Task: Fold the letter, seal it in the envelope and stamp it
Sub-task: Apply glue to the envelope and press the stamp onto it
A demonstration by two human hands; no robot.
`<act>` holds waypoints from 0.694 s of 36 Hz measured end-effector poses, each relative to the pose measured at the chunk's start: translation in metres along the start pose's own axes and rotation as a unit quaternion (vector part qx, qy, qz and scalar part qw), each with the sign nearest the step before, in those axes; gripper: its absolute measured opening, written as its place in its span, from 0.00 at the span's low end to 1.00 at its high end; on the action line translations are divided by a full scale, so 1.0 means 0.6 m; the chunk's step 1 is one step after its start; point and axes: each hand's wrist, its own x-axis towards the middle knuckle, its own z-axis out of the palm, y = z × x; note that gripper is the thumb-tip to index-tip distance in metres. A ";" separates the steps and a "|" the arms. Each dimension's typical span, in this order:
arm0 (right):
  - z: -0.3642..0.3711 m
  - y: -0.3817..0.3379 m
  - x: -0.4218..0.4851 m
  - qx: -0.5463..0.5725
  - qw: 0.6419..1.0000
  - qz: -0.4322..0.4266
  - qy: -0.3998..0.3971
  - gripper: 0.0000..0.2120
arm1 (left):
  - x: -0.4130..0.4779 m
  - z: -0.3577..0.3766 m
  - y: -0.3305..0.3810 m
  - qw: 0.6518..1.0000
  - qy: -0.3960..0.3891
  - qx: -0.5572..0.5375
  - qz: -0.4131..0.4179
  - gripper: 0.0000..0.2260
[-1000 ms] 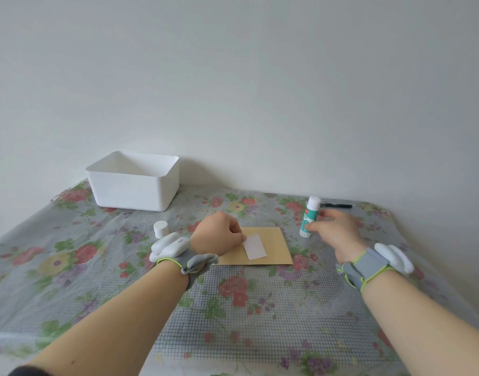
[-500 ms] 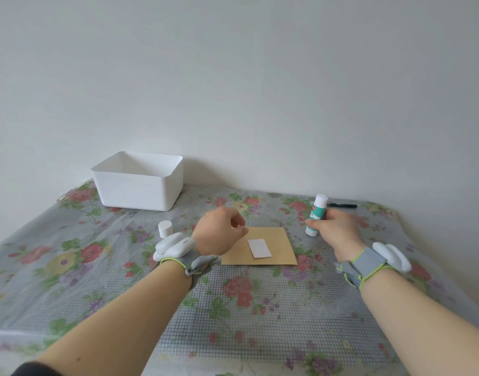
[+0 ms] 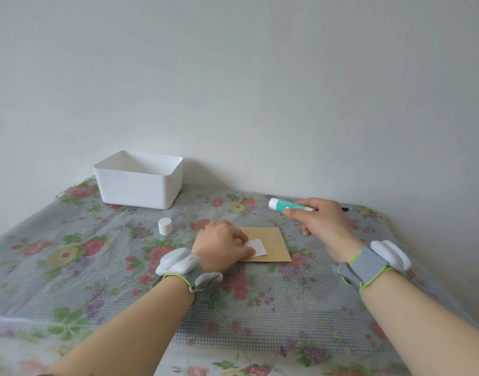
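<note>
A brown envelope [image 3: 273,245] lies flat on the flowered tablecloth in the middle of the table. A small white stamp paper [image 3: 258,247] rests on its left half. My left hand [image 3: 222,246] sits with curled fingers at the stamp's left edge, thumb and fingertips pinching it. My right hand [image 3: 323,222] hovers above the table right of the envelope and grips an uncapped green-and-white glue stick [image 3: 285,205], held nearly level with its white tip pointing left. The folded letter is not visible.
The glue stick's white cap [image 3: 165,226] stands left of the envelope. A white plastic bin [image 3: 139,183] sits at the back left by the wall. A black pen [image 3: 347,208] peeks out behind my right hand. The table's right edge is close to my right forearm.
My right hand lifted the glue stick off the table and tipped it from upright to level, tip to the left. My left hand rose briefly, then came back down onto the stamp.
</note>
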 end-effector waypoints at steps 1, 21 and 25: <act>0.003 -0.004 -0.002 0.000 1.000 0.002 -0.004 0.09 | -0.001 -0.001 -0.002 1.000 -0.005 -0.005 0.000 0.16; 0.075 -0.021 -0.021 -0.181 0.977 -0.075 -0.079 0.16 | 0.001 0.008 -0.009 1.000 -0.007 -0.025 -0.011 0.19; 0.076 -0.020 -0.023 -0.232 0.966 -0.090 -0.077 0.15 | 0.003 0.007 -0.010 1.000 -0.012 -0.024 -0.005 0.20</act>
